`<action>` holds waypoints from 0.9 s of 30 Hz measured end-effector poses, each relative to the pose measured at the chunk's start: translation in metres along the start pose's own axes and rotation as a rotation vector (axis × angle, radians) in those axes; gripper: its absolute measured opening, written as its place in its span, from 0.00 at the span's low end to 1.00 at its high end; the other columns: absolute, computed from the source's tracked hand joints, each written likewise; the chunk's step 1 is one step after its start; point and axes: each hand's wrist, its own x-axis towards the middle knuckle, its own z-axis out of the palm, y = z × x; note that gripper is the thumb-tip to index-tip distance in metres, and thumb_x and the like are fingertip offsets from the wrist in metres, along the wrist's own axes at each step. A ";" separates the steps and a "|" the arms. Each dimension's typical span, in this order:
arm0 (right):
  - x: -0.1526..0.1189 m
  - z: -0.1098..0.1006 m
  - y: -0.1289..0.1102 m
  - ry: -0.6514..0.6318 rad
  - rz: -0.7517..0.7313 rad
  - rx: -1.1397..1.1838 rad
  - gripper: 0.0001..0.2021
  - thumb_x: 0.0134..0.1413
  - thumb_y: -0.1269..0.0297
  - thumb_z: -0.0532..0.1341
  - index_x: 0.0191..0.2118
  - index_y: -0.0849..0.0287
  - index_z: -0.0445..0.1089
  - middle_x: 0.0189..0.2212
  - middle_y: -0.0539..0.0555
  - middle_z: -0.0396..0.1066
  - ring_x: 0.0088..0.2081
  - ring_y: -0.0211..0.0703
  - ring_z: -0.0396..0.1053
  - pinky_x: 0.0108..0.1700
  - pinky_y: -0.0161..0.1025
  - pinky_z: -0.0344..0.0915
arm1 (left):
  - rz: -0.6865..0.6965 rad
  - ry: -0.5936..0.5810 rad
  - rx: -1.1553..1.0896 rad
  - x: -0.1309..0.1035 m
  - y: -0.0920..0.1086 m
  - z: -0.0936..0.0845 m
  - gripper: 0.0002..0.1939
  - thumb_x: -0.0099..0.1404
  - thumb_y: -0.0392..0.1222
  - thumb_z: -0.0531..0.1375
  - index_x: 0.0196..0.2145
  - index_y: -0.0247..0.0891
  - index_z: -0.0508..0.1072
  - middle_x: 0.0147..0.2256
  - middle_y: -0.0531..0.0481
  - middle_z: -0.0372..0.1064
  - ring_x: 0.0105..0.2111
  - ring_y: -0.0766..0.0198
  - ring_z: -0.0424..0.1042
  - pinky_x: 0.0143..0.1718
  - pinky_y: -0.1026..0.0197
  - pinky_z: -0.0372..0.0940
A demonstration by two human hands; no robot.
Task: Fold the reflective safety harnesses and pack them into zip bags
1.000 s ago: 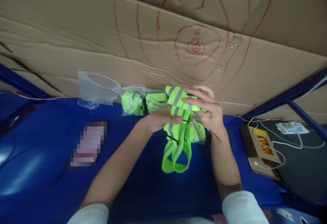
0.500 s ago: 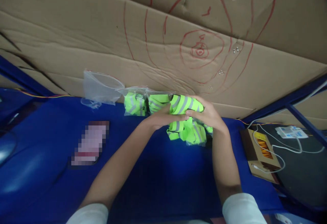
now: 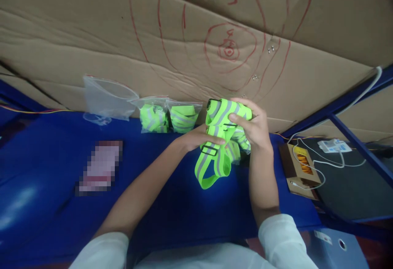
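Between my hands is a neon yellow-green reflective strap (image 3: pixel 225 113) with grey stripes and black buckles. My right hand (image 3: pixel 254 125) is closed round its folded upper part, thumb in front. Lower down, my left hand (image 3: pixel 202 138) pinches the same strap, and a loop with a black slider hangs below its fingers. Behind the strap, partly hidden, lies more green material in clear plastic (image 3: pixel 235 151). Two clear zip bags, a left bag (image 3: pixel 154 117) and a right bag (image 3: pixel 184 117), hold similar folded straps and lean against the cardboard.
An open clear zip bag (image 3: pixel 107 99) leans on the cardboard wall (image 3: pixel 172 60) at the back. A pixelated flat object (image 3: pixel 101 166) lies on the blue tabletop (image 3: pixel 159 203). To the right are a cardboard box (image 3: pixel 299 170), a white cable (image 3: pixel 322 179) and a blue metal frame (image 3: pixel 359 144).
The strap is lifted and turned in my hands, and a loop with a buckle now hangs down. My left hand has moved lower on it. The camera view has shifted slightly.
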 end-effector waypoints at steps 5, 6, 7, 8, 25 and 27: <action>0.002 0.006 -0.003 -0.074 -0.304 -0.192 0.12 0.62 0.54 0.68 0.49 0.46 0.83 0.52 0.49 0.81 0.60 0.53 0.75 0.68 0.55 0.68 | 0.120 0.113 -0.095 -0.002 0.002 0.003 0.32 0.46 0.46 0.82 0.48 0.35 0.81 0.43 0.43 0.82 0.42 0.54 0.81 0.51 0.54 0.73; 0.003 0.007 -0.004 -0.102 -0.360 -0.236 0.11 0.65 0.56 0.65 0.50 0.45 0.83 0.53 0.48 0.80 0.63 0.53 0.72 0.71 0.58 0.63 | 0.144 0.121 -0.115 -0.003 0.003 0.002 0.34 0.46 0.50 0.82 0.48 0.35 0.81 0.45 0.42 0.81 0.45 0.52 0.81 0.53 0.53 0.73; 0.003 0.006 -0.005 -0.142 -0.398 -0.282 0.13 0.67 0.58 0.63 0.51 0.43 0.82 0.55 0.47 0.79 0.66 0.53 0.69 0.73 0.59 0.58 | 0.168 0.130 -0.132 -0.005 0.005 0.002 0.37 0.46 0.55 0.82 0.49 0.36 0.81 0.46 0.42 0.81 0.48 0.50 0.80 0.54 0.52 0.72; 0.003 0.005 -0.006 -0.190 -0.417 -0.323 0.14 0.68 0.61 0.61 0.53 0.41 0.81 0.57 0.46 0.78 0.69 0.53 0.66 0.75 0.61 0.53 | 0.191 0.138 -0.144 -0.007 0.007 0.001 0.39 0.45 0.60 0.81 0.50 0.37 0.81 0.47 0.41 0.81 0.51 0.47 0.79 0.55 0.51 0.72; 0.010 0.006 0.017 -0.333 0.071 0.059 0.30 0.53 0.45 0.74 0.57 0.55 0.72 0.50 0.55 0.78 0.49 0.47 0.77 0.51 0.42 0.76 | 0.320 0.223 0.114 -0.023 0.023 -0.004 0.57 0.47 0.36 0.81 0.69 0.59 0.60 0.63 0.48 0.67 0.56 0.54 0.74 0.52 0.59 0.72; 0.011 0.012 0.015 -0.183 0.089 0.073 0.29 0.49 0.46 0.76 0.52 0.57 0.73 0.44 0.53 0.78 0.44 0.44 0.76 0.46 0.38 0.75 | 0.297 0.291 -0.030 -0.014 0.016 -0.001 0.57 0.47 0.39 0.82 0.69 0.57 0.60 0.60 0.48 0.71 0.52 0.55 0.77 0.52 0.57 0.73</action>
